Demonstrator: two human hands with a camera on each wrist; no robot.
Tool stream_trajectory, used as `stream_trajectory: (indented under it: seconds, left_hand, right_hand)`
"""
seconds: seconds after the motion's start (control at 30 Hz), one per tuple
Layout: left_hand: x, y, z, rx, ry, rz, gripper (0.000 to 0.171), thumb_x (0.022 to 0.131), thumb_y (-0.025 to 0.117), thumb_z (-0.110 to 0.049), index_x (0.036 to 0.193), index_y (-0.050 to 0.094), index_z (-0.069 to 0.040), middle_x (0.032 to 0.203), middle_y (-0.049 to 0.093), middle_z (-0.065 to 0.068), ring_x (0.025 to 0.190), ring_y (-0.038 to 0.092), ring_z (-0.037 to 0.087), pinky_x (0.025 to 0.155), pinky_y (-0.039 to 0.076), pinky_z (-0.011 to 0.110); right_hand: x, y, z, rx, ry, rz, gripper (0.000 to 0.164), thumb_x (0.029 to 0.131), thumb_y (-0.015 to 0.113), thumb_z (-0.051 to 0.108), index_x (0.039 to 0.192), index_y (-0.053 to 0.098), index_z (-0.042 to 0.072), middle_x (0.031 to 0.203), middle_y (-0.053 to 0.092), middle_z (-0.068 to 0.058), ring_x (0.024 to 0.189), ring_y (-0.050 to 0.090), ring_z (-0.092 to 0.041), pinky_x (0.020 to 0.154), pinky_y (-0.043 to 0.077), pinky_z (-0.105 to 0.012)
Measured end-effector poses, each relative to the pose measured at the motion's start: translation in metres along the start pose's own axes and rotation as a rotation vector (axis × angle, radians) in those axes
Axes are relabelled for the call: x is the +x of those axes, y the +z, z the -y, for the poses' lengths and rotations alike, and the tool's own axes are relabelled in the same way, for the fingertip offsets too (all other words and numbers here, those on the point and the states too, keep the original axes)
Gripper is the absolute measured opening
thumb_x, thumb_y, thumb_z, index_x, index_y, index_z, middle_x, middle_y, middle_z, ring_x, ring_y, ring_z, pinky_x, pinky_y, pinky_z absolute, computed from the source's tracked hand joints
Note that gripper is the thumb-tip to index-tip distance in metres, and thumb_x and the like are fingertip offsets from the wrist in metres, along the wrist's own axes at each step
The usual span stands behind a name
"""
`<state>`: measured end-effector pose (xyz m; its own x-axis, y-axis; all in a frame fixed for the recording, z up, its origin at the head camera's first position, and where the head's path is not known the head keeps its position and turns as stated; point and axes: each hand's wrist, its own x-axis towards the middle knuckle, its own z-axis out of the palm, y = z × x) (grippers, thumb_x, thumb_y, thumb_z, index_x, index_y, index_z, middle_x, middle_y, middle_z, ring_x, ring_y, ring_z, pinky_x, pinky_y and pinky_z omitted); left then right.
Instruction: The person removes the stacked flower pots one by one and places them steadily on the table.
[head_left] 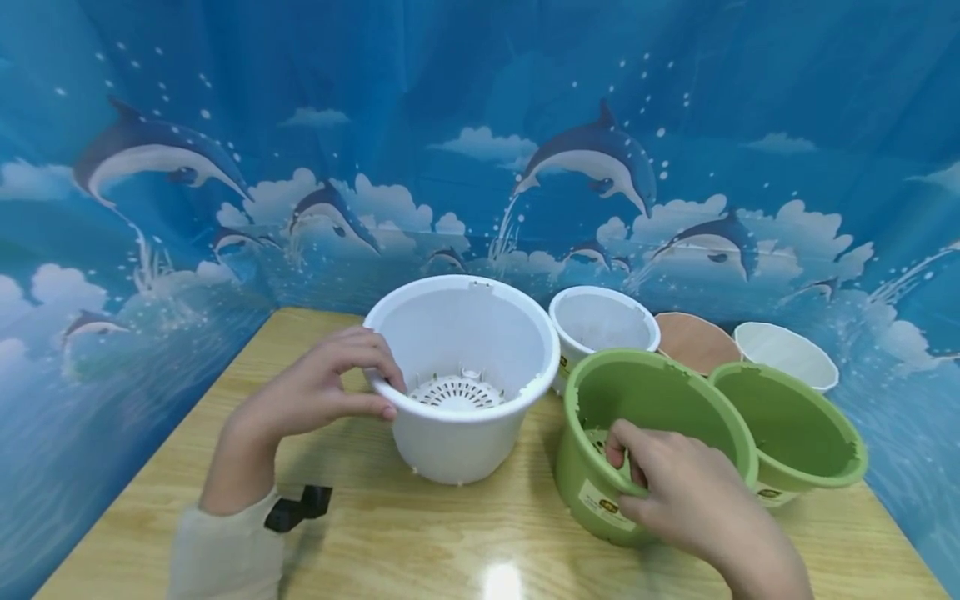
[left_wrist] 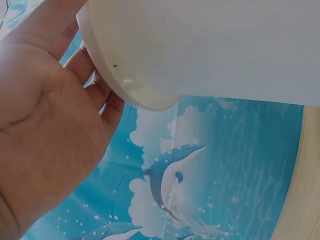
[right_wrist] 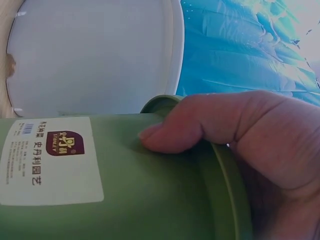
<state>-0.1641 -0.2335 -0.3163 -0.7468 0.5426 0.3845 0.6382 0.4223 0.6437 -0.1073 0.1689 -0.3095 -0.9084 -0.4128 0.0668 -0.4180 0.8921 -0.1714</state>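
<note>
A large white flowerpot [head_left: 461, 446] with a slotted bottom stands upright left of the middle in the head view. My left hand [head_left: 322, 383] grips its near-left rim, fingers over the edge and thumb outside; the left wrist view shows the rim [left_wrist: 135, 95] against the fingers. On the right, my right hand [head_left: 675, 487] holds the near rim of a green flowerpot [head_left: 652, 387]. Its thumb [right_wrist: 172, 137] presses the outer wall beside a white label [right_wrist: 50, 160], while the fingers curl inside. This pot tilts slightly towards me in the head view.
Close to the held green pot is a second green pot [head_left: 795, 425]. Behind them stand a smaller white pot [head_left: 603, 321], a terracotta-coloured pot [head_left: 697, 342] and a white pot [head_left: 787, 357]. The wooden table [head_left: 405, 542] meets a dolphin-printed curtain [head_left: 420, 125] at its far edge.
</note>
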Motion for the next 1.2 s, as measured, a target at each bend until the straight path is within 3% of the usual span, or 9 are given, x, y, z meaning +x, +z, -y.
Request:
stream_trajectory:
  seconds: [0.3, 0.7, 1.0, 1.1, 1.2]
  left_hand:
    - [0.010, 0.014, -0.003, 0.023, -0.004, -0.031, 0.020, 0.077, 0.085, -0.027, 0.091, 0.073, -0.033, 0.092, 0.065, -0.016, 0.103, 0.055, 0.011, 0.105, 0.035, 0.054]
    - [0.020, 0.028, -0.014, 0.059, -0.026, -0.035, 0.019, 0.077, 0.084, -0.032, 0.093, 0.074, -0.033, 0.094, 0.065, -0.019, 0.106, 0.053, 0.011, 0.101, 0.033, 0.050]
    - [0.027, 0.040, -0.019, 0.092, 0.012, -0.048, 0.021, 0.076, 0.084, -0.032, 0.095, 0.075, -0.030, 0.093, 0.064, -0.020, 0.101, 0.053, 0.009, 0.099, 0.034, 0.048]
    - [0.027, 0.044, -0.018, 0.107, 0.016, -0.063, 0.022, 0.076, 0.084, -0.033, 0.096, 0.075, -0.030, 0.093, 0.064, -0.020, 0.101, 0.052, 0.009, 0.100, 0.033, 0.048]
    - [0.027, 0.047, -0.017, 0.115, 0.014, -0.079, 0.023, 0.076, 0.084, -0.034, 0.096, 0.075, -0.030, 0.094, 0.064, -0.019, 0.104, 0.051, 0.011, 0.102, 0.032, 0.050]
  right_hand:
    - [0.000, 0.000, 0.000, -0.020, 0.004, -0.016, 0.037, 0.070, 0.076, 0.015, 0.086, 0.047, 0.032, 0.063, 0.039, 0.016, 0.057, 0.038, -0.003, 0.051, 0.031, -0.027]
    - [-0.003, 0.000, -0.001, -0.018, 0.011, -0.008, 0.036, 0.071, 0.074, 0.014, 0.085, 0.046, 0.031, 0.062, 0.037, 0.015, 0.057, 0.037, -0.002, 0.052, 0.030, -0.026]
    - [-0.005, 0.002, -0.001, -0.023, 0.014, -0.004, 0.036, 0.071, 0.074, 0.015, 0.085, 0.045, 0.031, 0.061, 0.036, 0.014, 0.058, 0.037, -0.004, 0.052, 0.030, -0.028]
    - [-0.003, 0.003, 0.000, -0.008, 0.021, 0.019, 0.034, 0.074, 0.074, 0.017, 0.086, 0.045, 0.032, 0.061, 0.037, 0.014, 0.058, 0.038, -0.005, 0.051, 0.031, -0.028]
    - [-0.001, 0.002, 0.002, 0.029, 0.035, 0.024, 0.028, 0.082, 0.077, 0.032, 0.095, 0.052, 0.035, 0.066, 0.043, 0.015, 0.060, 0.041, -0.004, 0.052, 0.033, -0.027]
